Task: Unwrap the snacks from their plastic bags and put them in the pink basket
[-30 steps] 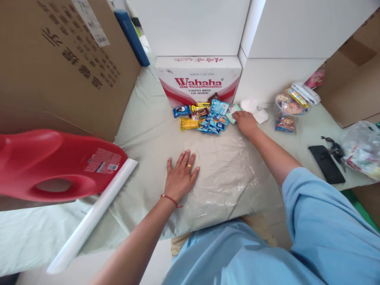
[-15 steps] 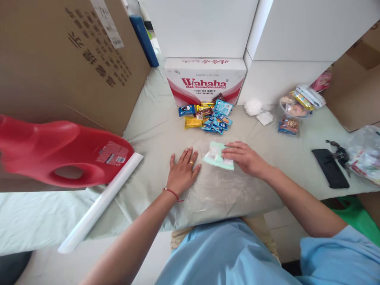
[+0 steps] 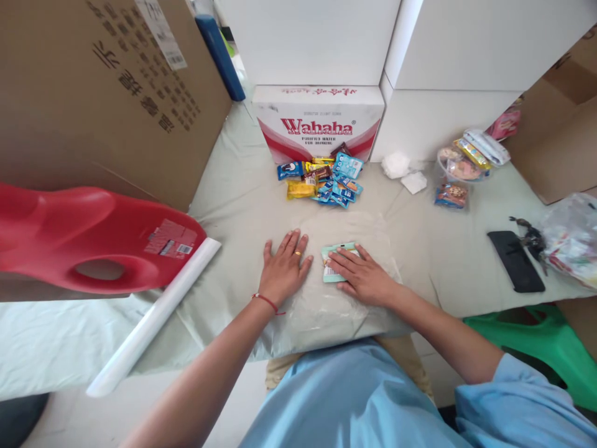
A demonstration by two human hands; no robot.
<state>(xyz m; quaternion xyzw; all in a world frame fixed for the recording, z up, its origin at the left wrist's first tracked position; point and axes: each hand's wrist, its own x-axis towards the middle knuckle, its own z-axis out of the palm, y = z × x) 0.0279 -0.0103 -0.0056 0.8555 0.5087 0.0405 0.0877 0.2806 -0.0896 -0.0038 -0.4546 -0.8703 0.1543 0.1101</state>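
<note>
My left hand [image 3: 284, 266] lies flat on the left edge of a clear plastic bag [image 3: 321, 306], fingers spread. Under the fingers of my right hand [image 3: 361, 275] is a pale green snack packet [image 3: 329, 272], flat on the bag; the palm covers its right part. That hand is flat with its fingers stretched out, pressing on the packet rather than gripping it. Beyond both hands, a pile of small wrapped snacks [image 3: 321, 182] in blue, yellow and brown lies against the Wahaha carton [image 3: 321, 124].
On the left, a red plastic jug [image 3: 107, 230] lies by a white roll [image 3: 153, 320] and a big cardboard box [image 3: 116, 93]. At right are crumpled tissues [image 3: 396, 165], a snack tub [image 3: 464, 168], a black phone [image 3: 515, 261], keys [image 3: 532, 239] and a plastic bag of items [image 3: 571, 242]. A green stool [image 3: 545, 342] stands below.
My right hand has come down and nearer to me, bringing the green packet from a tilted position to flat on the clear bag. My left hand has stayed in place.
</note>
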